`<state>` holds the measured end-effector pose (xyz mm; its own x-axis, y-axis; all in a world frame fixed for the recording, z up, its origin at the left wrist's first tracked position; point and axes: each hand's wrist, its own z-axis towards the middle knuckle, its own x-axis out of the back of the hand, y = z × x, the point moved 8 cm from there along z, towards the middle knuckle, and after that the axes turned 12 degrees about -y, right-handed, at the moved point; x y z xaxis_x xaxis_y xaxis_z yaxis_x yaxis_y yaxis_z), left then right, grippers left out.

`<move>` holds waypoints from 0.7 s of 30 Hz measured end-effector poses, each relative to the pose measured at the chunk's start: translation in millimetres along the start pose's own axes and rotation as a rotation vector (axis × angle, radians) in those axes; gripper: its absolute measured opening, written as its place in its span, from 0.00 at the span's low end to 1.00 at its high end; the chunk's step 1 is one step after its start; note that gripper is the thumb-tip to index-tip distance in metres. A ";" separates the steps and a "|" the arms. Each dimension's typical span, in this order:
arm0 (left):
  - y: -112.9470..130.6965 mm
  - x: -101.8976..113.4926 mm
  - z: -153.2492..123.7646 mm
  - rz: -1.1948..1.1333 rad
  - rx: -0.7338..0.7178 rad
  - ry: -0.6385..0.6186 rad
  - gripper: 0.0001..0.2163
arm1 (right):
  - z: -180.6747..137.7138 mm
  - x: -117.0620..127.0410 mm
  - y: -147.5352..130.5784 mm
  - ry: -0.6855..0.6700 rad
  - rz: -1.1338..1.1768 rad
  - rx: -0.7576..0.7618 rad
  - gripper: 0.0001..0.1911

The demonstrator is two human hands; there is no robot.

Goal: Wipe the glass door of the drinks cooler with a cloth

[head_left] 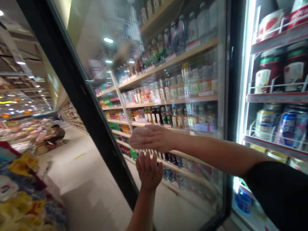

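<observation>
An open glass door [183,195] with a black frame stands in front of me, beside a lit drinks cooler. My left hand [149,170] reaches up from the bottom with its fingers stretched out against or close to the glass. Just above it, my right hand [154,138] extends from a black sleeve across the door. Its fingers look straight and flat, though motion smears them. Whether a thin pale thing lies under that palm I cannot tell. Long shelves of bottles [156,117] show through the pane, partly as a reflection.
Inside the cooler on the right are wire-fronted shelves [276,98] with bottles and cans [288,126]. A heap of colourful packets [21,192] stands at the lower left. Farther off, a person [56,134] crouches by the aisle floor [89,173].
</observation>
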<state>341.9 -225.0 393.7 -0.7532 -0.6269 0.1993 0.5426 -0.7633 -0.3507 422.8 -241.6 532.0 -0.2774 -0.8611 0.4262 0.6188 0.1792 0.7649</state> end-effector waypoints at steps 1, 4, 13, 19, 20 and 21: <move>-0.7 -1.0 -0.5 -0.001 -0.001 0.002 0.31 | 1.6 -3.1 -7.4 -0.044 -0.008 0.134 0.27; -1.5 -3.6 -0.6 0.009 -0.001 0.008 0.31 | 9.6 8.8 35.0 0.008 -0.005 -0.138 0.28; -2.7 -1.4 -1.0 -0.020 -0.010 0.024 0.32 | 1.8 -11.1 -22.8 -0.142 0.015 0.208 0.26; -4.2 -17.1 7.9 0.048 0.033 -0.109 0.30 | -55.2 13.0 101.7 0.079 0.014 -0.681 0.30; -4.7 -21.4 10.4 0.068 0.046 -0.152 0.29 | -70.4 10.8 100.0 0.105 0.012 -0.741 0.31; -5.3 -24.5 12.8 0.086 0.058 -0.182 0.28 | -82.4 5.4 88.0 0.105 0.007 -0.706 0.32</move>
<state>362.2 -207.6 402.3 -0.6267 -0.7036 0.3348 0.6263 -0.7105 -0.3208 536.3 -269.6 561.9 -0.2215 -0.9088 0.3537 0.9583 -0.1357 0.2514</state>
